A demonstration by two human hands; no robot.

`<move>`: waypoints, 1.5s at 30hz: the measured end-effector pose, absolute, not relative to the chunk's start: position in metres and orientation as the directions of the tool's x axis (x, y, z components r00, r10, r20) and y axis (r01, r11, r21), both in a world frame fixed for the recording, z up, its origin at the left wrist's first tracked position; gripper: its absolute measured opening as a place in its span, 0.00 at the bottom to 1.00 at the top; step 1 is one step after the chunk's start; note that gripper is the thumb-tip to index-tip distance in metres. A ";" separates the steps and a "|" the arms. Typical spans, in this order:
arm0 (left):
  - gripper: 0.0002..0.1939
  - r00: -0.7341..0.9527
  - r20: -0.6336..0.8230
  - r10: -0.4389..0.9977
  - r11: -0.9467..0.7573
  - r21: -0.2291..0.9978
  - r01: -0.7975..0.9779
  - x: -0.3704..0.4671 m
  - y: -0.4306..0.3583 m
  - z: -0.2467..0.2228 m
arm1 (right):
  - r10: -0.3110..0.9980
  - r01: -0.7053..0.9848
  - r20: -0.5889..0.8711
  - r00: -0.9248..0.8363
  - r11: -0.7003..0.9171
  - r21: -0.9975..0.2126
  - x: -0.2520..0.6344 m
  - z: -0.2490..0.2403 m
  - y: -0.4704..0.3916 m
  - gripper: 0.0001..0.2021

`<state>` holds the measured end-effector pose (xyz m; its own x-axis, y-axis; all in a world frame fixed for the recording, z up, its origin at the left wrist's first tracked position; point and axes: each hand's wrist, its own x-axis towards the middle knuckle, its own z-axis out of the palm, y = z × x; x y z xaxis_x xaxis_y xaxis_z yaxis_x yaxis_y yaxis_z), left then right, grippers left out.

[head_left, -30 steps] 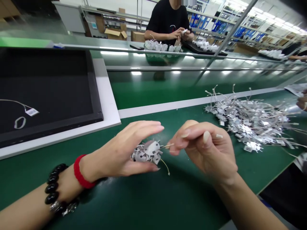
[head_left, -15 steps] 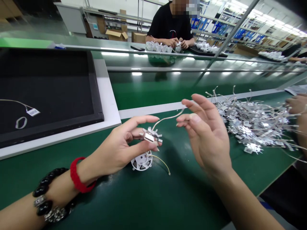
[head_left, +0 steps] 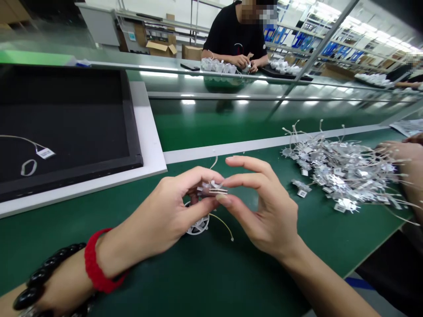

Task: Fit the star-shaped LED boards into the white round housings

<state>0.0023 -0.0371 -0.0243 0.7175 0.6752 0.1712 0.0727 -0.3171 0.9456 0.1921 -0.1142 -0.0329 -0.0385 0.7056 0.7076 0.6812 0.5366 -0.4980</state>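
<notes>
Drawn inward, the right hand (head_left: pixel 271 213) now pinches the small silvery part (head_left: pixel 213 189) together with the left hand (head_left: pixel 170 211), over the round white frame (head_left: pixel 198 228) on the green surface (head_left: pixel 211 273).

The tray (head_left: pixel 66 114) lies left on the table (head_left: pixel 205 281), the pile (head_left: pixel 340 169) right, the fan (head_left: pixel 199 225) between.
</notes>
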 end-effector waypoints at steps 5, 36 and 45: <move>0.14 0.725 0.116 0.679 -0.150 0.989 -0.017 0.001 -0.032 -0.022 | 0.698 0.657 0.716 0.001 0.540 -0.526 0.196 -0.032 -0.115 0.07; 0.10 0.667 -0.045 0.744 0.186 0.972 -0.141 0.000 -0.016 -0.013 | 0.964 0.203 0.254 0.075 0.234 -0.951 0.200 -0.023 -0.110 0.06; 0.13 0.807 -0.114 0.579 0.319 0.943 -0.095 -0.001 -0.016 -0.017 | 0.959 0.248 0.282 0.027 0.267 -0.931 0.200 -0.018 -0.108 0.06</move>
<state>-0.0013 -0.0158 -0.0169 0.8069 0.5795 -0.1144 -0.0952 0.3188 0.9430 0.1998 -0.1081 -0.0184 0.0272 0.9589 0.2823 0.2476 0.2671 -0.9313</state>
